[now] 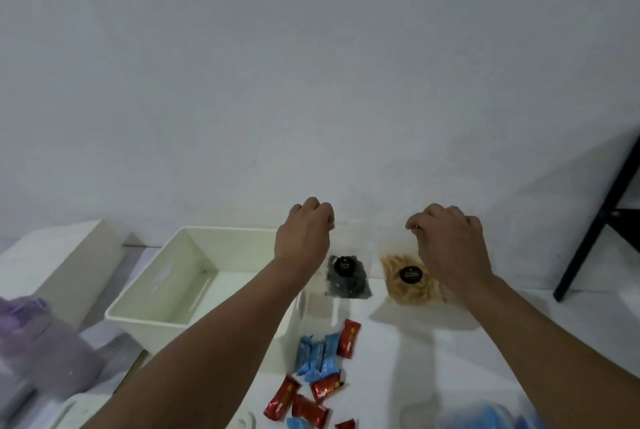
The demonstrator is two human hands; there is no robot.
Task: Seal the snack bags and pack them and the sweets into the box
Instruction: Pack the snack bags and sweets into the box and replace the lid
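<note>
Two clear snack bags hang upright just above the white table. One holds dark pieces [347,281], the other yellowish sticks [412,285]; each carries a round black label. My left hand [304,231] pinches the dark bag's top corner. My right hand [450,248] pinches the top of the yellowish bag. The cream box [149,316] stands open and looks empty, to the left under my left forearm. Blue-wrapped sweets [317,356] and red-wrapped sweets [349,338] lie loose on the table in front of the bags, with more red ones [304,406] nearer me.
A white block-shaped box [62,255] sits far left against the wall. A blurred purple object [38,342] lies at the left edge, and something blue [485,416] at the bottom right. A black stand leg [595,220] slants down at the right.
</note>
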